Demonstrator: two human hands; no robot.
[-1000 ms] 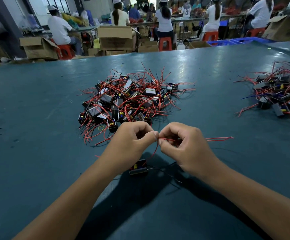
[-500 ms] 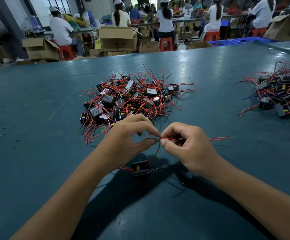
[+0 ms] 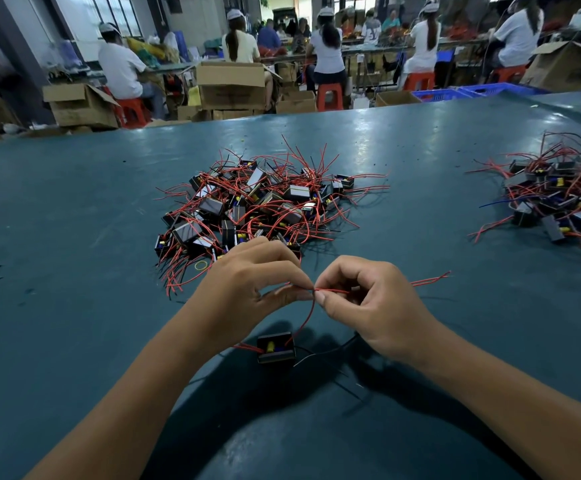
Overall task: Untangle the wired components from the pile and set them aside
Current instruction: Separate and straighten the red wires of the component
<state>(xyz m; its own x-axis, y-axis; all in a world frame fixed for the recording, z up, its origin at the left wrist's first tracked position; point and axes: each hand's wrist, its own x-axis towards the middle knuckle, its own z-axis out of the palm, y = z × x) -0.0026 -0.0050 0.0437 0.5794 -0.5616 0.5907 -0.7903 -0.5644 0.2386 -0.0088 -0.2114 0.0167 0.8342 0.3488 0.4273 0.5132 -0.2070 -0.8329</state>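
A tangled pile point(image 3: 257, 209) of small black box components with red wires lies in the middle of the teal table point(image 3: 74, 271). Just in front of it, my left hand point(image 3: 247, 282) and my right hand point(image 3: 368, 306) meet, each pinching the red wires point(image 3: 330, 291) of one component. The wire ends point(image 3: 431, 278) stick out to the right past my right hand. That black component point(image 3: 275, 347) hangs or rests below my hands, joined to them by a curved red wire.
A second heap of the same wired components point(image 3: 559, 199) lies at the table's right edge. A yellow rubber band point(image 3: 201, 264) sits by the main pile. Beyond the far table edge stand cardboard boxes point(image 3: 231, 84), red stools and several seated workers.
My hands have stayed together in front of the pile. My left thumb and forefinger have loosened and re-pinched the wire, and the black component below has shifted slightly.
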